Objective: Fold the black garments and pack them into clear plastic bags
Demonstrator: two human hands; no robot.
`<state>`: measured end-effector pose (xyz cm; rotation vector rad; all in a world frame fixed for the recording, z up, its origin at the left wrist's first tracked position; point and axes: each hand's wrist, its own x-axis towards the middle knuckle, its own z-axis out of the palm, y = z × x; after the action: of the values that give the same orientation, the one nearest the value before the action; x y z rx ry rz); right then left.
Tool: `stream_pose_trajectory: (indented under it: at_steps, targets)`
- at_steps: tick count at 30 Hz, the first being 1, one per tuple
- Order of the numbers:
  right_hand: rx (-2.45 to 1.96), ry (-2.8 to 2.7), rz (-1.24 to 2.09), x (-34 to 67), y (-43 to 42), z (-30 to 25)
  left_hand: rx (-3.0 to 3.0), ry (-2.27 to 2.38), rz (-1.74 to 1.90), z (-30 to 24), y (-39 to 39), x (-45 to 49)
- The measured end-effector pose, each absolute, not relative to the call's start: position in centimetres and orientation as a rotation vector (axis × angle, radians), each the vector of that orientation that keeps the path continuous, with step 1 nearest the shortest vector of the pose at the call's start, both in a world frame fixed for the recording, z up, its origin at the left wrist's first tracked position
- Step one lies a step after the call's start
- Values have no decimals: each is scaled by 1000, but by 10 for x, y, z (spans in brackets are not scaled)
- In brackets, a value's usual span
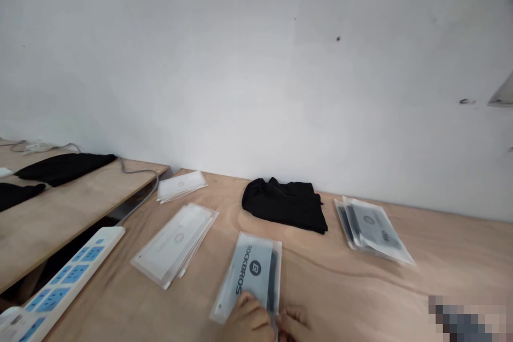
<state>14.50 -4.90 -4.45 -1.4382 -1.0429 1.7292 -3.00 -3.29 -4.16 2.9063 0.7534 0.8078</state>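
Note:
A frosted plastic zip pouch (264, 243) printed ROCKBROS lies at a slant on the wooden table, with a pale sheet and something dark showing through it. My left hand (249, 320) is closed, its curled fingers gripping the lower part of the pouch. At the lower right edge of the same pouch, my right hand (293, 323) pinches with thumb and fingers. Both hands are cut off by the bottom of the view. Beyond the pouch rests a folded black cloth (286, 206). Filled pouches (374, 227) are stacked to the right.
Flat, pale pouches lie to the left in a nearer stack (176, 243) and a farther stack (182, 184). A white power strip (60, 283) with blue sockets sits at the left edge. Black cloths (68, 165) lie on the neighbouring table, across a gap. A wall stands behind.

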Motion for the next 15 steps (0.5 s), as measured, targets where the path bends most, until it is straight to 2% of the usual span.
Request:
stream_pose_trajectory:
  at_steps: [6, 10, 13, 15]
  targets:
    - [-1338, -651, 1234, 181, -30, -18, 2690, 691, 586, -30, -33, -47]
    - [-1549, -889, 1049, 224, -30, -7, 2601, 1040, 408, 13, -18, -79]
    - [-1622, -1151, 831, 223, -30, 4, 2487, 1294, 454, 48, -6, -88]
    - [-1583, -1289, 720, 201, -25, 10, 2481, 1293, 528, 59, 4, -77]
